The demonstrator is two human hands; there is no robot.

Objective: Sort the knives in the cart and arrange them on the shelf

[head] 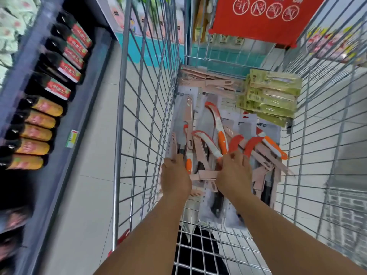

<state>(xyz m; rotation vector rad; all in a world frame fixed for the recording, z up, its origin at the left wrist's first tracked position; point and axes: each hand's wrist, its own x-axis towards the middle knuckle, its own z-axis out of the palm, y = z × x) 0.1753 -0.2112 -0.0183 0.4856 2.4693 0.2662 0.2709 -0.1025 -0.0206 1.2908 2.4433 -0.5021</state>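
Both my hands reach down into a wire cart full of knives. My left hand grips a carded knife with a black handle at the cart's left side. My right hand curls its fingers round the handle end of a curved knife with a red and white sheath. Several orange-handled knives and pink-sheathed knives lie loose in a heap around both hands. More pink knives are stacked at the far end, beside green packaged knives.
A shelf on the left holds rows of dark bottles with red and orange labels. A red sign hangs on the cart's far end. Pale floor tiles lie between cart and shelf.
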